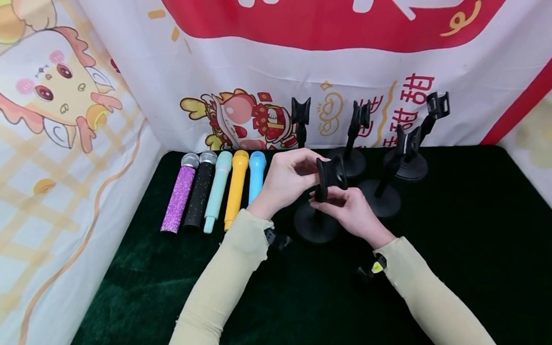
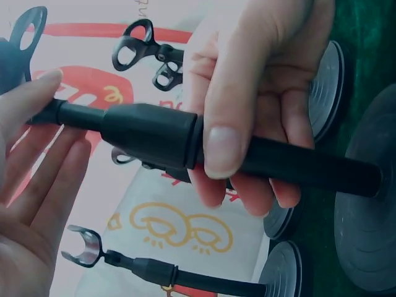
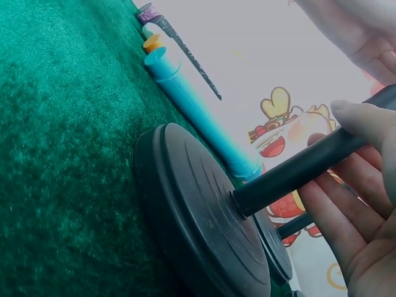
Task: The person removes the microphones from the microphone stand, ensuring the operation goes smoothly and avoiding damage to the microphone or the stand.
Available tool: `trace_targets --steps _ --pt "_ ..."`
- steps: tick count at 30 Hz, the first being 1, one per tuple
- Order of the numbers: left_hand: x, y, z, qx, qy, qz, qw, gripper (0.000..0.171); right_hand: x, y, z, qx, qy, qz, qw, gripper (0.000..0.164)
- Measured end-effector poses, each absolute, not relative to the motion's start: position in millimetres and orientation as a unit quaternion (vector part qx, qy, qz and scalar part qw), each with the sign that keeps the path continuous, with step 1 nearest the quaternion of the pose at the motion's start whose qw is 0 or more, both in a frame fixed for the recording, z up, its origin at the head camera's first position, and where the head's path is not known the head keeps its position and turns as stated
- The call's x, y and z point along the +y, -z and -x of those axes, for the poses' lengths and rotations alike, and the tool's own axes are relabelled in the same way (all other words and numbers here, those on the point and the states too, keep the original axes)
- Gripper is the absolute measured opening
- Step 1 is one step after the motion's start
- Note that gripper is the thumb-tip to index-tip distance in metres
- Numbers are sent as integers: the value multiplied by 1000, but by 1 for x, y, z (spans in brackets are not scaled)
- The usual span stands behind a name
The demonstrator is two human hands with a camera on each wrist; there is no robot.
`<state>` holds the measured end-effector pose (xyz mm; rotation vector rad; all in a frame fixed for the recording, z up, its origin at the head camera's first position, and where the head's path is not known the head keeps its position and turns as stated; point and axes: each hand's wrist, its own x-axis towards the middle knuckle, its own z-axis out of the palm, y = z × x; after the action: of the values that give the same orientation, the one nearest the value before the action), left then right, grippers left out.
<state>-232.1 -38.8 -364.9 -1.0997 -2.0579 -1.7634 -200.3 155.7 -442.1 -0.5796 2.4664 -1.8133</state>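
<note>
A black desktop microphone stand [image 1: 316, 224] with a round base stands upright on the cloth in front of me. My left hand [image 1: 282, 181] pinches its neck just below the clip [image 1: 335, 172]. Lower down, my right hand [image 1: 355, 212] grips the pole. In the left wrist view, the right thumb presses the pole [image 2: 278, 161] below the thick collar [image 2: 148, 133], while the left thumb and fingers are at the thin neck [image 2: 80, 116]. The base [image 3: 198, 204] sits on the cloth in the right wrist view.
Several similar stands [image 1: 382, 200] stand behind and to the right. At left lie a purple glitter microphone [image 1: 179, 195], a black one [image 1: 201, 188], a mint one [image 1: 218, 190], a yellow one [image 1: 236, 188] and a blue one [image 1: 257, 174]. A printed curtain [image 1: 258, 56] hangs behind the green cloth [image 1: 314, 309].
</note>
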Motion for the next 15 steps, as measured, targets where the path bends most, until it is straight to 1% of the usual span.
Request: trace_targets --steps 4,11,15 --pt "-40 366 236 -695 608 373 88 15 157 444 202 788 582 201 13 26" --pt "-41 368 238 -685 623 372 63 13 151 414 187 788 584 194 29 17" --pt "-40 372 238 -687 624 369 58 13 151 415 187 784 589 195 23 16"
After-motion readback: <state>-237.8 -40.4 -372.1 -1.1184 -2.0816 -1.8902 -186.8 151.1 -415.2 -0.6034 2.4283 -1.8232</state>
